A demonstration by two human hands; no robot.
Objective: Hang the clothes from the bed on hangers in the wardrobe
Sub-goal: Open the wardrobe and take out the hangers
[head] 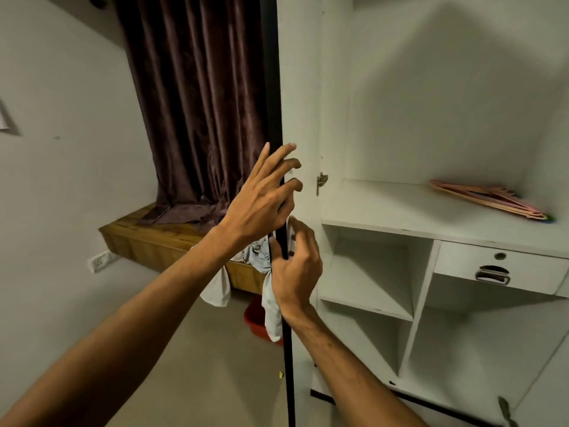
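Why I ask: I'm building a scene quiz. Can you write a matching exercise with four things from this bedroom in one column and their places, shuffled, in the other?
Things
1. stack of pink plastic hangers
2. red plastic tub
3. pale crumpled clothes
4. white drawer with a metal handle

Places
A. on the floor
B. over the edge of the wooden bed
C. lying on the wide white wardrobe shelf
D. shut, just under that shelf

Pairs: 1-C, 2-A, 3-B, 4-D

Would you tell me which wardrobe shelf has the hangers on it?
The wide upper shelf above the drawer; the hangers lie there, not on the narrower shelves below.
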